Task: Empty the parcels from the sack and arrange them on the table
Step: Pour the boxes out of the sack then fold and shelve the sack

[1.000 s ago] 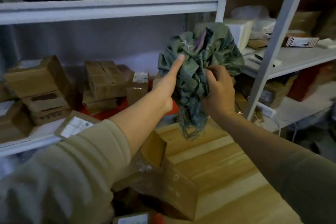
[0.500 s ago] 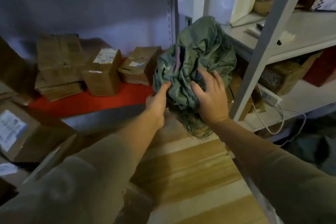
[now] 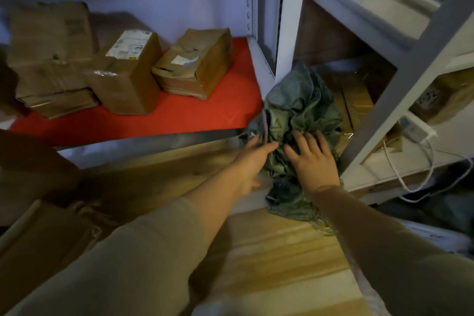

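— What sort of place is this?
— A parcel storeroom. Grey metal shelving lines the wall, and one red shelf carries taped cardboard parcels with shipping labels.
— Anything else?
— More boxes on the side shelves, plus a wooden desk in front.

We see a wooden tabletop of pale and darker planks in front of us, with a crumpled green sack lying at its far edge against the shelf post. Behind it a red shelf carries three brown parcels, two with white labels. To the right, a grey shelf holds a white cable.
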The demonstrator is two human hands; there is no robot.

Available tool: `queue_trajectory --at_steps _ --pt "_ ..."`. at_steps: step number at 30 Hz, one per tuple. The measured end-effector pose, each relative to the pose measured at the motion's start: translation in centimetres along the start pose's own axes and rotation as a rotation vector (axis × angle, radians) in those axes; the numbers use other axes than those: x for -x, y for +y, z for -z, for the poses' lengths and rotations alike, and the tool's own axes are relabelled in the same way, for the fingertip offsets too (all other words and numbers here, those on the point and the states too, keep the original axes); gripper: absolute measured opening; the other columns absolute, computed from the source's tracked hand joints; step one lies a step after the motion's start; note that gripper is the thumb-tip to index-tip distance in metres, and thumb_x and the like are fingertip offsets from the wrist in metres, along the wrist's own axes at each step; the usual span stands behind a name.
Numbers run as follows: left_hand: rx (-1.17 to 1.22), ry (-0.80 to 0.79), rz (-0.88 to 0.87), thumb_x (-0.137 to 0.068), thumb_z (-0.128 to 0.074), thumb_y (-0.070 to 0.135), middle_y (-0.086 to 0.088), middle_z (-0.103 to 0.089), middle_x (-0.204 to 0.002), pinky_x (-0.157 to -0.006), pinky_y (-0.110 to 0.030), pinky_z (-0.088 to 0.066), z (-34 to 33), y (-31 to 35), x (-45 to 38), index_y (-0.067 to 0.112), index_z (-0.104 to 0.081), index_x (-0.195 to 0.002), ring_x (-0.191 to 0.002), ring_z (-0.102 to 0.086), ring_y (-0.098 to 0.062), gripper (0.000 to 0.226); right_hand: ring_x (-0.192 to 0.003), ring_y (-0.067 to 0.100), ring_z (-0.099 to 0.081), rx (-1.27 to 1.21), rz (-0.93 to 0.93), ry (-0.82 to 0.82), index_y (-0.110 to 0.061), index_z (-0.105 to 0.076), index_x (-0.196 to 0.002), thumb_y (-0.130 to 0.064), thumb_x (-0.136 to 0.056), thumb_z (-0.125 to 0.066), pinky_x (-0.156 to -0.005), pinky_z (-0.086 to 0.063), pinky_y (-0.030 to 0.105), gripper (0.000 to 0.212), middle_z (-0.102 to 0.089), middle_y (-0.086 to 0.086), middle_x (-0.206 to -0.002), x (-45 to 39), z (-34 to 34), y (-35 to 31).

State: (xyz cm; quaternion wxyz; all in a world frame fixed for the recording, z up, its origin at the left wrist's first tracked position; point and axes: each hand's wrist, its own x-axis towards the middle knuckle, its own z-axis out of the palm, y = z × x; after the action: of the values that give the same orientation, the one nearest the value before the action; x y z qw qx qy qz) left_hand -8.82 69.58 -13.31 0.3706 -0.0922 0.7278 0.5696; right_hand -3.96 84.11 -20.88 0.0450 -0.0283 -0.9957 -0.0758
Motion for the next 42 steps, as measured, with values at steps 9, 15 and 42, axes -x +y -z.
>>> queue_trajectory --at_steps 9,15,42 --pt "-0.124 0.078 0.113 -0.099 -0.055 0.033 -0.003 -0.053 -0.138 -0.099 -0.041 -0.041 0.4 -1.6 0.5 0.019 -0.053 -0.137 -0.108 -0.048 -0.023 0.040 -0.149 0.038 -0.013 -0.033 0.004 -0.247 -0.017 -0.031 -0.144 -0.062 -0.077 -0.064 -0.121 -0.005 0.056 0.087 -0.019 0.014 -0.160 -1.6 -0.6 0.3" --pt "-0.024 0.212 0.011 -0.099 -0.056 0.022 0.000 -0.054 -0.105 -0.081 -0.028 -0.041 2.8 0.7 3.5 0.020 -0.056 -0.109 -0.079 -0.053 -0.013 0.010 -0.144 0.039 -0.025 -0.097 -0.097 -0.045 -0.007 -0.041 -0.144 -0.076 -0.063 -0.041 -0.118 -0.012 0.061 0.106 -0.036 0.017 -0.153 -0.6 1.1 -1.1" --pt "0.016 0.869 -0.701 -0.096 -0.057 0.020 -0.003 -0.064 -0.124 -0.099 -0.029 -0.048 41.8 -9.6 36.0 0.011 -0.060 -0.131 -0.114 -0.060 -0.017 0.036 -0.154 0.030 0.000 -0.354 0.403 0.388 -0.040 -0.014 -0.156 -0.082 -0.083 -0.032 -0.120 -0.001 0.061 0.087 -0.006 0.004 -0.167 9.6 31.0 -39.5"
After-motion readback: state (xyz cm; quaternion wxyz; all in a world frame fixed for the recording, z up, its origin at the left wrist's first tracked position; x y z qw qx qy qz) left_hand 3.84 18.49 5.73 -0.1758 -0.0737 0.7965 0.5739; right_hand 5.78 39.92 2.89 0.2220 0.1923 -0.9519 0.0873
